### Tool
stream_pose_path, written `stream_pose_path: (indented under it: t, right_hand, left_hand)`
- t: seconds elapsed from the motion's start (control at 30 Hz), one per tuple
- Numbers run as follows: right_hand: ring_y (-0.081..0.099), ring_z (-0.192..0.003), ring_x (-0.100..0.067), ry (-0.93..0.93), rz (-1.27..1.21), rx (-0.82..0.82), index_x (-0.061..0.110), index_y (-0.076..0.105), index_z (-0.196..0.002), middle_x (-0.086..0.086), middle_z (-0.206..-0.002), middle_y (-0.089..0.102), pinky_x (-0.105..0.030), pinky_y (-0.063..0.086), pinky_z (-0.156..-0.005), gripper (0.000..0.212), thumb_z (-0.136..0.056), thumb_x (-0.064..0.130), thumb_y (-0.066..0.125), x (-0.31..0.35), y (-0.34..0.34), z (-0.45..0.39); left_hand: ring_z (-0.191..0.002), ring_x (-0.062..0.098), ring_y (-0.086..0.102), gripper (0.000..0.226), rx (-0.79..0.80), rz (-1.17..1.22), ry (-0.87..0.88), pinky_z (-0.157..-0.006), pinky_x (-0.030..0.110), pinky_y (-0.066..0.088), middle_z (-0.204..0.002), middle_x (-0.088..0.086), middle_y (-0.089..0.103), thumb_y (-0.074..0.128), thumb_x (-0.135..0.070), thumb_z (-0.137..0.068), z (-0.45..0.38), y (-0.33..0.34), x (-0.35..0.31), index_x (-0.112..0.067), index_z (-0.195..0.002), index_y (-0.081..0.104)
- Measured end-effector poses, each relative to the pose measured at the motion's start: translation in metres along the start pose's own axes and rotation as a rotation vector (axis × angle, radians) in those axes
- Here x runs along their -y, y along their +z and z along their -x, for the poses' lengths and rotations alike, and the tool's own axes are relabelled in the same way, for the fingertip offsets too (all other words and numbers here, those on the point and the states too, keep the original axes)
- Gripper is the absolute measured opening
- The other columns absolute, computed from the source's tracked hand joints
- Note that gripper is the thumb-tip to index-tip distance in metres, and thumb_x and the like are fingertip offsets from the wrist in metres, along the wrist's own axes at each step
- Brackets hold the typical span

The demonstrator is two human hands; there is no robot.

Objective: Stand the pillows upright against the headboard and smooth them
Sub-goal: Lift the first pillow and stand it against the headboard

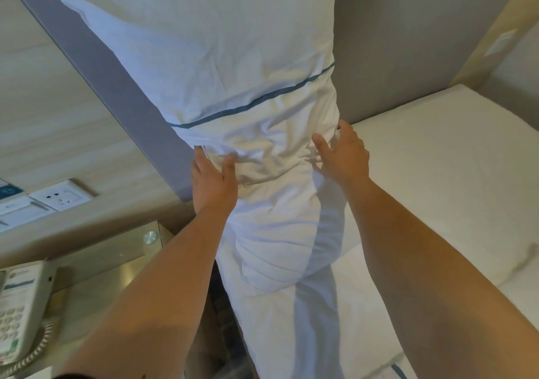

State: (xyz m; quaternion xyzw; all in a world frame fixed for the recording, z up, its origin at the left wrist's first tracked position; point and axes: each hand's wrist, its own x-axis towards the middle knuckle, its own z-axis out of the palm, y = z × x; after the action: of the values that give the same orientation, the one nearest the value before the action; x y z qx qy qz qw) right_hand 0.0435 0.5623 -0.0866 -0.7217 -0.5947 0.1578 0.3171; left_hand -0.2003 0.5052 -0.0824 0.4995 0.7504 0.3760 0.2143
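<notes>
A white pillow point(221, 66) with a thin blue stripe stands upright against the grey headboard point(408, 43). The left hand point(213, 183) pinches its wrinkled lower edge; the right hand point(344, 157) lies spread and flat just beside. Below the left grip, a phone point(20, 308) sits on the desk point(110, 259).

Pillow point(221, 66) top cut off by the upper edge; lower end hidden below, past the bottom edge. Left hand point(213, 183) fingertips tucked out of sight in the fabric folds. Right hand point(342, 157) fingers partly hidden behind the pillow's side. Phone point(20, 311) cut by the left edge, keypad labels too small to read.
</notes>
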Motion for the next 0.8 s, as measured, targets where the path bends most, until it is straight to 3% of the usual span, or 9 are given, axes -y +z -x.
stream_pose_path:
  t: [0.17, 0.27, 0.37, 0.47, 0.8]
  right_hand:
    - [0.053, -0.115, -0.034, -0.103, 0.171, -0.049, 0.015, 0.048, -0.131, -0.011, -0.127, 0.057, -0.047, 0.041, -0.094, 0.066, -0.09, 0.065, 0.043, 0.016, -0.026, 0.021]
    - [0.049, -0.121, -0.035, -0.15, 0.249, -0.082, 0.015, 0.047, -0.136, -0.013, -0.133, 0.054, -0.05, 0.039, -0.099, 0.075, -0.088, 0.071, 0.031, 0.03, -0.045, 0.039]
    - [0.03, -0.142, -0.032, -0.157, 0.344, -0.099, 0.017, 0.037, -0.146, -0.013, -0.154, 0.037, -0.051, 0.024, -0.113, 0.073, -0.093, 0.067, 0.033, 0.043, -0.069, 0.065]
    - [0.019, -0.148, -0.031, -0.15, 0.441, -0.116, 0.021, 0.032, -0.149, -0.011, -0.159, 0.027, -0.053, 0.015, -0.116, 0.071, -0.094, 0.066, 0.03, 0.054, -0.094, 0.099]
    - [0.011, -0.15, -0.031, 0.011, 0.644, -0.093, 0.019, 0.022, -0.153, -0.008, -0.163, 0.018, -0.053, 0.008, -0.119, 0.09, -0.084, 0.075, 0.009, 0.057, -0.173, 0.216]
  left_hand:
    - [-0.148, 0.027, 0.012, 0.069, -0.049, -0.146, 0.072, -0.118, 0.045, 0.019, -0.162, 0.011, 0.009, 0.029, -0.051, -0.098, 0.015, -0.027, -0.009, -0.015, -0.153, 0.004]
    - [-0.149, 0.028, 0.006, 0.072, -0.022, -0.341, 0.267, -0.121, 0.044, 0.008, -0.162, 0.011, 0.006, 0.023, -0.054, -0.098, 0.027, -0.051, -0.021, -0.013, -0.153, 0.003]
    - [-0.149, 0.028, 0.001, 0.073, 0.005, -0.488, 0.43, -0.12, 0.041, -0.003, -0.162, 0.012, 0.004, 0.017, -0.057, -0.097, 0.039, -0.075, -0.034, -0.011, -0.153, 0.004]
    - [-0.149, 0.028, -0.004, 0.073, 0.029, -0.605, 0.525, -0.119, 0.04, -0.008, -0.163, 0.011, 0.0, 0.013, -0.057, -0.097, 0.056, -0.097, -0.044, -0.011, -0.153, 0.002]
    - [-0.149, 0.031, -0.004, 0.075, 0.155, -0.732, 0.806, -0.12, 0.048, -0.004, -0.162, 0.015, 0.001, 0.012, -0.057, -0.096, 0.136, -0.132, -0.073, -0.008, -0.153, 0.003]
